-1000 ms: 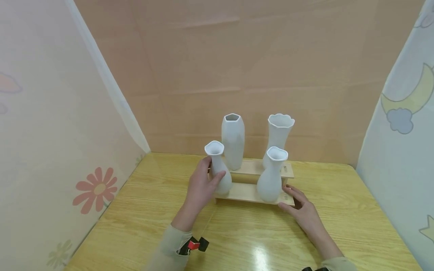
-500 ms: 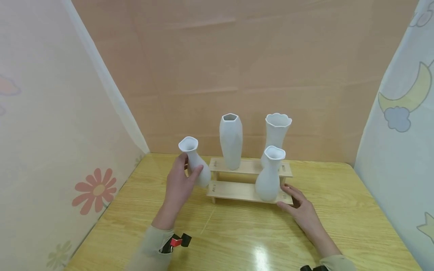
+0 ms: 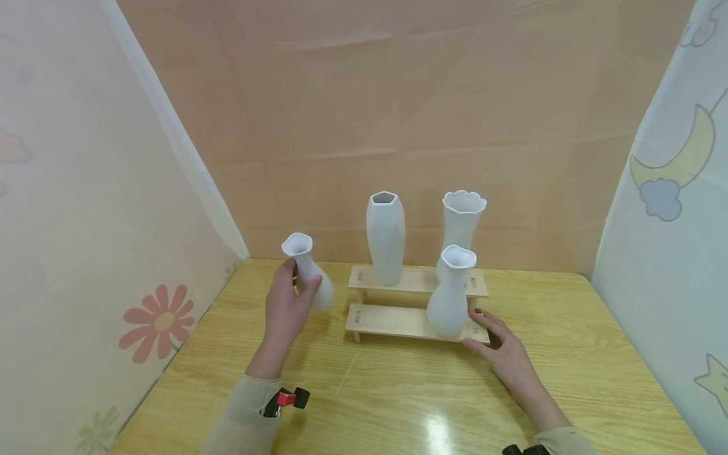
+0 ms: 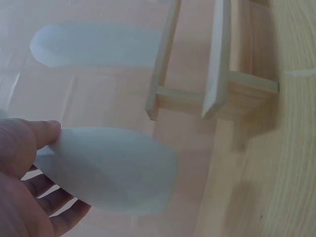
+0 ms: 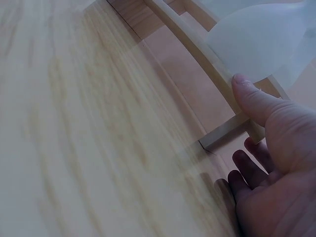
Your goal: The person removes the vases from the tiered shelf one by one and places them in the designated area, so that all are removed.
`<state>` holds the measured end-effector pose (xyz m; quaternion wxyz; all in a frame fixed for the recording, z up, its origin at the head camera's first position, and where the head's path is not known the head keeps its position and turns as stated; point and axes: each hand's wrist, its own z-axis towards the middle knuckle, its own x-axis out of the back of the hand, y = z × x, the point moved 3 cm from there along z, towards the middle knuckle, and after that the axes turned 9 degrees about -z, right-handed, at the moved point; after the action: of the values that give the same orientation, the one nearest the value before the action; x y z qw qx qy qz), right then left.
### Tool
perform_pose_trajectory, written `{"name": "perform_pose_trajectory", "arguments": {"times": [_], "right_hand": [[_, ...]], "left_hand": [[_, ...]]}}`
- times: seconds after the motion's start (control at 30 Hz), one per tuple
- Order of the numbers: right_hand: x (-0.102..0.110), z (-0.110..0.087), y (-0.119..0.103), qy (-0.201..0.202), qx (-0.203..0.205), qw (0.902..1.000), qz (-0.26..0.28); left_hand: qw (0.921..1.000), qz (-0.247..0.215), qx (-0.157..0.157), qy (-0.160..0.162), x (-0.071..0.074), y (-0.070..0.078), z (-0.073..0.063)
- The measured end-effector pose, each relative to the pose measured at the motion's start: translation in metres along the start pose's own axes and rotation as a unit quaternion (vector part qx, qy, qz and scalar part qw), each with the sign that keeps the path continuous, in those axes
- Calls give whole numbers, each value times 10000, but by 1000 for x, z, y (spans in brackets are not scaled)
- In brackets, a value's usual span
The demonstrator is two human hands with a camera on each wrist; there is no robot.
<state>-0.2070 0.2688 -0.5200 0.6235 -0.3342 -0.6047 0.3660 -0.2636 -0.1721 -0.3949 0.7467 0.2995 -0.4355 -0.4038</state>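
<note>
My left hand point(image 3: 286, 306) holds a white bulb-bottomed vase point(image 3: 320, 292) with a wavy rim, thumb on one side and fingers round the other. The vase leans slightly and hangs to the left of a two-tier wooden stand point(image 3: 387, 321). In the left wrist view the vase's rounded body point(image 4: 118, 168) points toward the stand's end. My right hand point(image 3: 506, 354) grips the right end of the stand's lower shelf, its thumb at the front edge point(image 5: 229, 94). Beside that hand, a matching white vase point(image 3: 447, 306) stands upright on the lower shelf.
On the upper shelf stand a tall faceted vase point(image 3: 387, 240) at left and a scalloped-rim vase point(image 3: 462, 221) at right, the latter partly hidden. A wooden table point(image 3: 398, 392) carries the stand. A peach backdrop point(image 3: 318, 126) and patterned side cloths enclose it.
My left hand has lifted the vase off the left of the lower shelf and carried it left, away from the stand. My right hand has stayed at the shelf's right end.
</note>
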Motion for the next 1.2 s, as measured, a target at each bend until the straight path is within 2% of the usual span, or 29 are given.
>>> {"name": "perform_pose_trajectory", "arguments": {"times": [0.33, 0.6, 0.83, 1.03, 1.2], "right_hand": [[0, 0, -2, 23, 20, 9999, -109], [-1, 0, 1, 32, -18, 9999, -148], [-1, -1, 1, 57, -26, 9998, -171], [-2, -1, 2, 43, -47, 9998, -208], [-1, -1, 2, 42, -53, 9996, -267]], "left_hand": [[9999, 72, 15, 129, -12, -28, 8], [9997, -48, 170, 156, -30, -47, 18], [9993, -146, 280, 175, -44, -53, 23], [9990, -133, 404, 96, -52, -57, 22], [9992, -115, 371, 68, -57, -61, 20]]}}
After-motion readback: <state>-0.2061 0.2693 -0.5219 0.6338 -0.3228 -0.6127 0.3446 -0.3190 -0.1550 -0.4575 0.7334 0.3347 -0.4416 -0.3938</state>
